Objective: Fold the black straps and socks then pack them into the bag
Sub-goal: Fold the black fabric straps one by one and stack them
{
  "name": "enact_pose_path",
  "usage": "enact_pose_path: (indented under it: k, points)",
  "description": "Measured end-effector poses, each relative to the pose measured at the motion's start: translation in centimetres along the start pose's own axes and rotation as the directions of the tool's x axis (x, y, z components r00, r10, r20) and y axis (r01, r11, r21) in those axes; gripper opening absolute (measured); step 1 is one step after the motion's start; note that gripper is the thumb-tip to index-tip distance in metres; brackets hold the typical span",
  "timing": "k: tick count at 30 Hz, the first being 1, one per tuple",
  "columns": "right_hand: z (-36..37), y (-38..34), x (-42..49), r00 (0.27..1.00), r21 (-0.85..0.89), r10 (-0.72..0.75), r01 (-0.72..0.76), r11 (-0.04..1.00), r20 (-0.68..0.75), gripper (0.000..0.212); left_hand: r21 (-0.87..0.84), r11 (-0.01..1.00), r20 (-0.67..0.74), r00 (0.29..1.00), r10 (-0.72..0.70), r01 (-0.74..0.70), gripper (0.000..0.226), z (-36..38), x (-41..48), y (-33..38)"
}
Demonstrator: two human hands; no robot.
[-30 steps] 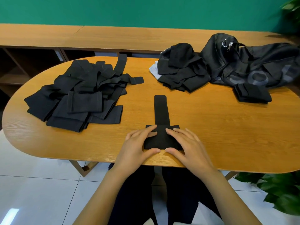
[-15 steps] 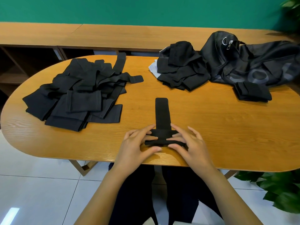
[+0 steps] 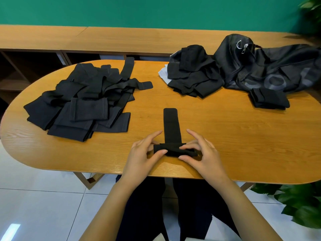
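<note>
Head cam: left hand (image 3: pixel 142 153) and right hand (image 3: pixel 203 153) are both pinching the rolled near end of a long flat black fabric strap (image 3: pixel 171 126), which is lying front-centre on the oval wooden table (image 3: pixel 225 136). Black nylon bag (image 3: pixel 271 70) is sitting far right.

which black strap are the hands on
The lone strap at the table's near edge: the left hand and right hand pinch its rolled near end. The others lie untouched in the left pile and the heaps beside the bag.
</note>
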State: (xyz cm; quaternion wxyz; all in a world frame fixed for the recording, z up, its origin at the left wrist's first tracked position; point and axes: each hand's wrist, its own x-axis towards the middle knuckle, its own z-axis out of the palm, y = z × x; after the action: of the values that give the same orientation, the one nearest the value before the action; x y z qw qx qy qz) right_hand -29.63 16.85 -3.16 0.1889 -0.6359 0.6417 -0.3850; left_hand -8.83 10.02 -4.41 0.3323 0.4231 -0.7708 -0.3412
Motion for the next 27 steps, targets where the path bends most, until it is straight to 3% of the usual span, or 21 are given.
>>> enact_pose_path:
  k: [8, 13, 27]
  points:
    - [0.0, 0.6, -0.2, 0.992, 0.116, 0.126, -0.127, 0.985, 0.019, 0.060, -0.158, 0.987, 0.010, 0.999, -0.042, 0.043, 0.065, -0.5, 0.0, 0.7]
    - [-0.2, 0.2, -0.3, 0.993, 0.212, 0.117, -0.113, 0.971, -0.007, 0.062, -0.178, 0.984, -0.002, 1.000, -0.006, 0.005, 0.075, -0.6, -0.1, 1.3]
    - [-0.1, 0.7, -0.2, 0.981, 0.230, 0.122, -0.086, 0.969, -0.148, 0.078, -0.242, 0.970, -0.163, 0.986, -0.030, -0.011, 0.079, -0.5, -0.1, 1.0]
